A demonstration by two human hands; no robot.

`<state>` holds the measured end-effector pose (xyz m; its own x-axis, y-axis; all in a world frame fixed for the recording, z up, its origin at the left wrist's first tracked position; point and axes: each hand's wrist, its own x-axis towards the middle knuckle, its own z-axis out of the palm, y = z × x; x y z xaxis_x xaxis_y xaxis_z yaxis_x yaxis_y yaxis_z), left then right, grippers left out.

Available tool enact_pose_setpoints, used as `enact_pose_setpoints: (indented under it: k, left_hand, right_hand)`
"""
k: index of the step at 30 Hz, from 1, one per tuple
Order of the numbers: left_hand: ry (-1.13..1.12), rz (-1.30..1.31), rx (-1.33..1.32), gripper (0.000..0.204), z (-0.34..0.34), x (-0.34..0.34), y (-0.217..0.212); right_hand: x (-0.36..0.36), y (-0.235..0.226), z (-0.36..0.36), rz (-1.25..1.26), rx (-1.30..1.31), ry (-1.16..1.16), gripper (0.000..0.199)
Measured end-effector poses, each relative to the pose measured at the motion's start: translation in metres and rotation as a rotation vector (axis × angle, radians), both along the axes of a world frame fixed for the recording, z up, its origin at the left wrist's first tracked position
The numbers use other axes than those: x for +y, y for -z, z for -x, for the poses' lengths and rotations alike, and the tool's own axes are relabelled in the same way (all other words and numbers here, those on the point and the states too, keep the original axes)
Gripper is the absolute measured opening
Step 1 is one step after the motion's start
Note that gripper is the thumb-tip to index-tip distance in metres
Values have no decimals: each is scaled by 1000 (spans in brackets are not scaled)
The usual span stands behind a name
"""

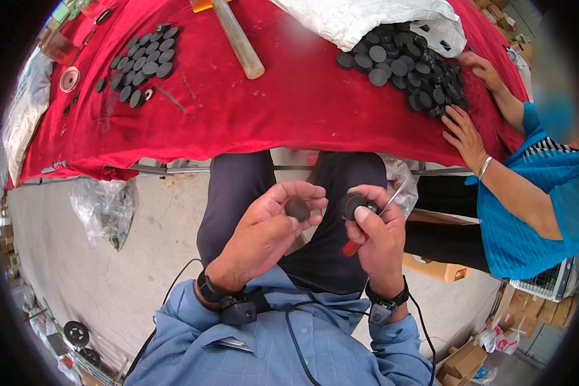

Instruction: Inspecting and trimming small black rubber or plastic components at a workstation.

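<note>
My left hand (270, 225) pinches a dark round disc (297, 208) between thumb and fingers, held over my lap. Just to its right, my right hand (378, 233) grips a second dark disc (354, 204) with the fingertips, along with a thin metal tool with a red handle (352, 247). The two discs are close together but apart. Both hands hover below the edge of a table covered in red cloth (283, 109).
A pile of black discs (402, 64) spills from a white sack (373, 19) at the right, where another person's hands (466, 135) rest. More discs (141, 61) lie in rows at the left. A wooden handle (238, 38) lies on the cloth. A plastic bag (106, 209) sits on the floor.
</note>
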<state>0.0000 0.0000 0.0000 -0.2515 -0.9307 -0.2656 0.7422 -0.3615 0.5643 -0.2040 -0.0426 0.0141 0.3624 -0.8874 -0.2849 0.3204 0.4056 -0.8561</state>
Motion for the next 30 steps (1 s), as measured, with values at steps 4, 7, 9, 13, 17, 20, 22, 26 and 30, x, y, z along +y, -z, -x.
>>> enact_pose_setpoints:
  k: [4, 7, 9, 13, 17, 20, 22, 26, 30]
  left_hand:
    - [-5, -47, -59, 35, -4, 3, -9]
    - [24, -77, -38, 29, -3, 2, -6]
    - [18, -65, -66, 28, -2, 2, -3]
    - [65, -40, -41, 24, -2, 1, -4]
    - [88, -28, -68, 30, 0, 0, -5]
    - [89, -17, -92, 34, 3, -2, -6]
    - [93, -9, -100, 35, 5, -4, -5]
    - [68, 29, -244, 38, 11, -4, -3]
    - [53, 82, -376, 35, 16, -4, -3]
  right_hand:
    - [-15, 17, 33, 427, 797, 211, 19]
    - [-29, 21, 69, 435, 948, 261, 19]
    - [-34, 37, 93, 501, 1255, 233, 21]
    - [-36, 60, 123, 736, 1487, 219, 20]
    - [-35, 65, 128, 560, 1633, 249, 26]
    - [-34, 65, 125, 553, 1366, 396, 22]
    - [-31, 53, 110, 493, 1186, 397, 21]
    - [-12, 7, 56, 450, 769, 272, 21]
    - [2, -21, 14, 662, 715, -33, 47]
